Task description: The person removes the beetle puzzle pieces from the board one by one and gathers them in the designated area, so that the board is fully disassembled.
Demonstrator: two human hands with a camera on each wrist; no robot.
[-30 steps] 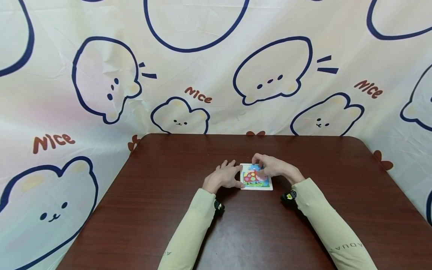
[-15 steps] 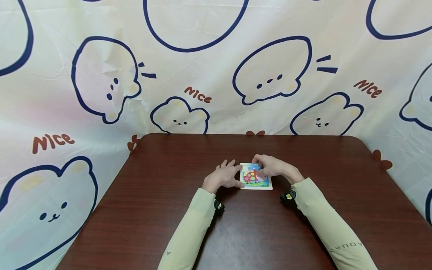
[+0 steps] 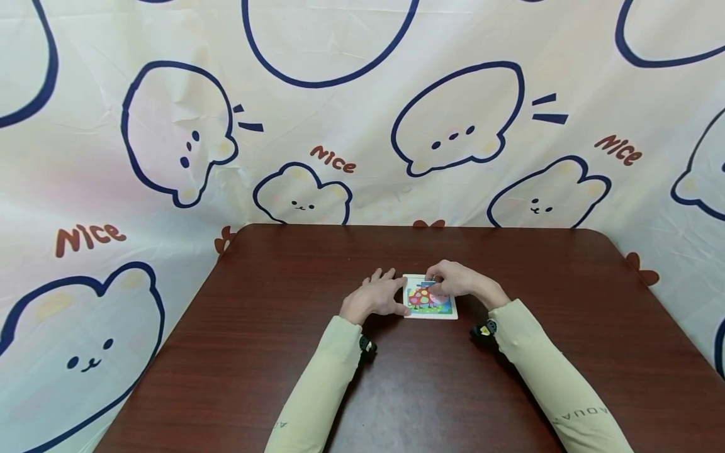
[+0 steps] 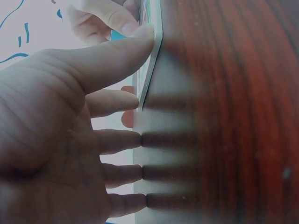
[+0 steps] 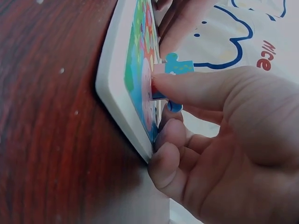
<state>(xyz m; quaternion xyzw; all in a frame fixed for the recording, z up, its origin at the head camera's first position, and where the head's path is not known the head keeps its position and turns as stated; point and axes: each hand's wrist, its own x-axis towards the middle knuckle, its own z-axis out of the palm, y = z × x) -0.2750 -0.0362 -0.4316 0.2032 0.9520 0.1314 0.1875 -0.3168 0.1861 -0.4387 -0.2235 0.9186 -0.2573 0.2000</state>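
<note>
A small jigsaw puzzle in a white frame (image 3: 430, 316) lies on the table, its picture showing a red spotted mushroom shape. My left hand (image 3: 376, 297) is spread at its left side. In the left wrist view, the thumb (image 4: 121, 58) rests on the frame's edge and the fingertips touch the tabletop. At the upper right of the puzzle, my right hand (image 3: 461, 279) pinches a blue puzzle piece (image 5: 180, 66). The right wrist view has this piece tilted up from the picture, between thumb and fingers. Part of the puzzle is hidden under the right hand.
The brown wooden table (image 3: 255, 371) extends around the puzzle on all sides. A white cloth (image 3: 362, 126) with cartoon bears hangs behind and beside it. Dark devices (image 3: 484, 331) are strapped to both wrists.
My right fingers have shifted slightly right and towards me, and the blue piece has tilted up from the puzzle's top edge. The left hand and frame have stayed in place.
</note>
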